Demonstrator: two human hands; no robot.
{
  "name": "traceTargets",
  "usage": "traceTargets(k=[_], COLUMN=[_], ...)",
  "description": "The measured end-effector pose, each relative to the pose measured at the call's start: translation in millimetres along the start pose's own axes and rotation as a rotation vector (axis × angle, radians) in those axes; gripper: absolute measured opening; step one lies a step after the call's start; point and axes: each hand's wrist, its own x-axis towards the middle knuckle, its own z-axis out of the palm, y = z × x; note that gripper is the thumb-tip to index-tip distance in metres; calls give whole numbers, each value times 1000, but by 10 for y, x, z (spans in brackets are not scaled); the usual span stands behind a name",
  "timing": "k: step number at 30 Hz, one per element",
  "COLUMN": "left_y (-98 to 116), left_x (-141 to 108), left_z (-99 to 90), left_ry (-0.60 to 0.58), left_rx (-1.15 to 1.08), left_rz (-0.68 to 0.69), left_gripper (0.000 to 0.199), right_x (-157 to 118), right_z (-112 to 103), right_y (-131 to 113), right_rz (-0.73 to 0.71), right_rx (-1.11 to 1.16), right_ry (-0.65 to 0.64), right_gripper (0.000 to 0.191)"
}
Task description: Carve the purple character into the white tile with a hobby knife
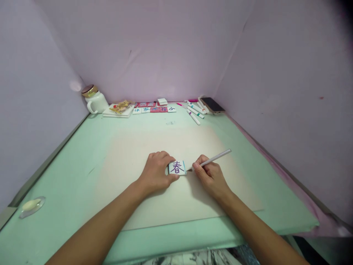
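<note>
Green table (pixel 68 154), mostly bare: left hand (pixel 156 171) pinches a small tile (pixel 177 168); right hand (pixel 209 176) grips a pen (pixel 212 159) at its edge.

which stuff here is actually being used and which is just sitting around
In use: left hand steadying the small white tile; right hand holding the pen at its edge; beige mat underneath.

Lying about: markers, phone, other tiles, white jar, snack packet.
</note>
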Motion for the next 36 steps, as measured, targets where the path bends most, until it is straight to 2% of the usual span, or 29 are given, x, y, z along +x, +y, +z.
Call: traceTargets(k=[30, 36], left_y=[-28, -19], left_x=[5, -1], left_z=[6, 3], left_ry=[0, 3], left_rx=[8, 7], left_rz=[21, 18], left_gripper=[34, 31], right_x=[7, -6], right_z=[-6, -13], right_y=[-25, -3], right_rz=[-19, -7], right_rx=[29, 53], right_ry=[-25, 56], right_gripper=[28, 26])
